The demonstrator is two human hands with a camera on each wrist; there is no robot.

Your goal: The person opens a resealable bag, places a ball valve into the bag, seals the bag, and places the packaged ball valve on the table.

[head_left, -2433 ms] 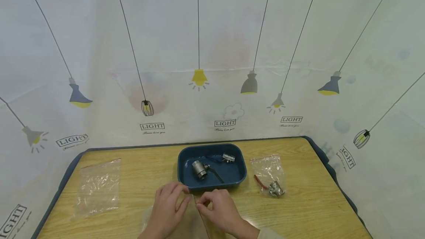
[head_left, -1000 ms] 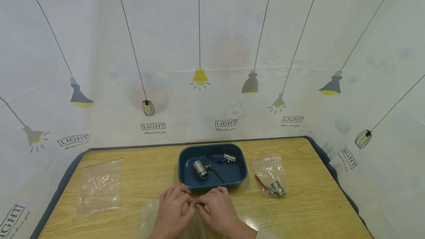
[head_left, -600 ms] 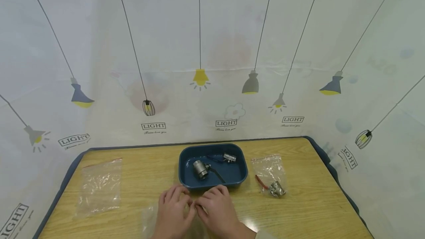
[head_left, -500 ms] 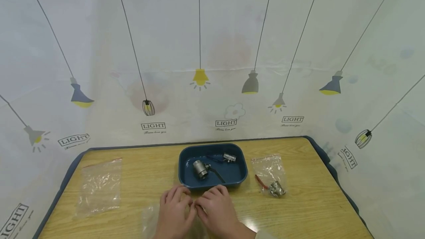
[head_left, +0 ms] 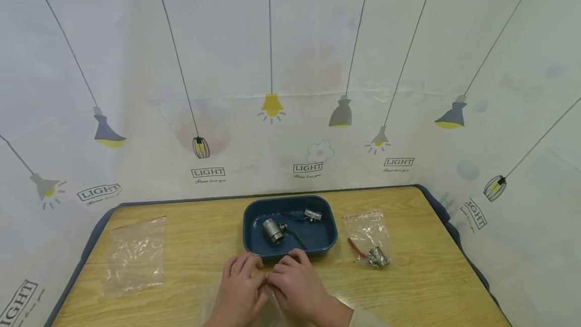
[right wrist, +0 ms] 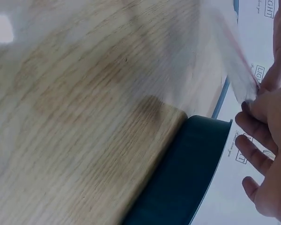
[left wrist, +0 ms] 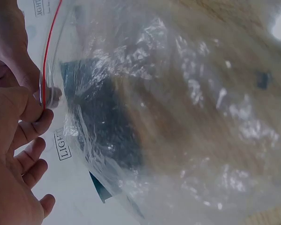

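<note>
A clear zip-lock bag (left wrist: 178, 117) with a red line along its mouth hangs between my hands, just in front of the blue tray (head_left: 290, 254). My left hand (head_left: 240, 286) pinches the red-lined edge with thumb and forefinger. Right beside it, my right hand (head_left: 297, 286) pinches the same edge, fingertips nearly meeting the left ones. In the head view the hands hide most of the bag. Seen from the left wrist, its film looks wrinkled, and the tray and table show through it; no object shows inside.
In the tray lie a large metal ball valve (head_left: 273, 231) with a dark lever and a smaller valve (head_left: 313, 215) with a blue handle. At right, a clear bag (head_left: 365, 228) holds a red-handled metal valve (head_left: 378, 258). Another flat clear bag (head_left: 136, 256) lies left.
My hands have drawn together along the bag's mouth, from a visible gap to fingertips almost meeting. The red edge between them is now hidden in the head view. Tray and other bags stay put.
</note>
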